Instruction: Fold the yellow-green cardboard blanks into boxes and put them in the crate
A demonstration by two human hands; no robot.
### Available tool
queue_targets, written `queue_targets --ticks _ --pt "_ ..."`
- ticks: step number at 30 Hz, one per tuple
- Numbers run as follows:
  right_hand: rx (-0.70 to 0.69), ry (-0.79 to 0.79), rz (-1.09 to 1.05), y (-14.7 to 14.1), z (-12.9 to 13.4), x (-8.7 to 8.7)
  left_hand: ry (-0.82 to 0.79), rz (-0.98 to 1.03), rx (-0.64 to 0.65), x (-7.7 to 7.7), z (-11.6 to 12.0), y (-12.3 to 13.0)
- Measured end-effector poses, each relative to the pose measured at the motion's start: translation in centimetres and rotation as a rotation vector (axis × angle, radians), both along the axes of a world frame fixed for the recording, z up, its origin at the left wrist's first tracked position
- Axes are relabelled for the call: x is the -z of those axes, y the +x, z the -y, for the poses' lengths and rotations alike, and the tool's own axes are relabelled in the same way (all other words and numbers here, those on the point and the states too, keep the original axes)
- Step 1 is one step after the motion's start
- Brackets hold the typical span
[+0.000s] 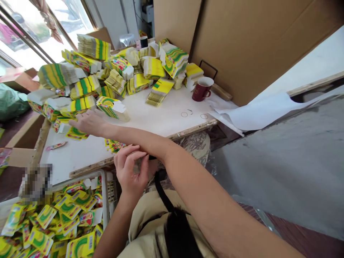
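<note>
My right hand [90, 122] reaches across to the left side of the table. Its bent fingers close on yellow and green printed cartons [76, 133] at the near edge of the pile; the fingertips are partly hidden. Below my right forearm, my left hand [131, 168] is held with thumb and forefinger pinched together; anything between them is too small to make out. Just behind the left hand, a small fanned bunch of printed cartons [113, 145] lies at the table's front edge. One white-ended carton [113, 107] rests right of my right hand.
Bundled flat cartons [152, 68] heap across the back of the white table [161, 114]. A maroon mug [202, 89] stands at right, near loose white paper [255, 113]. A basket [104, 193] full of yellow packets stands lower left. Large cardboard [249, 46] rises behind.
</note>
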State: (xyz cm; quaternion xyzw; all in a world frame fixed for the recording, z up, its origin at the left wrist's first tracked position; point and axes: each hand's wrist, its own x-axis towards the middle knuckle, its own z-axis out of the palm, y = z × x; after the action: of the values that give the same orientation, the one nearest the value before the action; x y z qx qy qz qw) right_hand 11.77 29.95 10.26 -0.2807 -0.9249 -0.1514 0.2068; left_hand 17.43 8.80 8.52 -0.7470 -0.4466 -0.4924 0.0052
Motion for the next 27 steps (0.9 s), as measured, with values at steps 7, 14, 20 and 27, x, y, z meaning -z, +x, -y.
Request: queue_targets --ticks 7,14,20,27 --pt "0.103 0.072 -0.109 -0.6 -0.7 1.1 -0.075 0.130 -0.004 -0.8 -0.1 -0.5" --pt "0.072 0.014 -0.028 -1.0 0.5 1.8 -0.076 0.154 0.027 -2.0 -0.4 -0.6" --pt "0.048 -0.055 0.005 -1.3 1.0 1.9 -0.139 0.139 0.024 -2.1 -1.3 -0.2" --pt "0.078 -0.061 -0.024 -1.1 1.1 1.4 -0.172 0.193 0.067 -1.3 -1.6 -0.6"
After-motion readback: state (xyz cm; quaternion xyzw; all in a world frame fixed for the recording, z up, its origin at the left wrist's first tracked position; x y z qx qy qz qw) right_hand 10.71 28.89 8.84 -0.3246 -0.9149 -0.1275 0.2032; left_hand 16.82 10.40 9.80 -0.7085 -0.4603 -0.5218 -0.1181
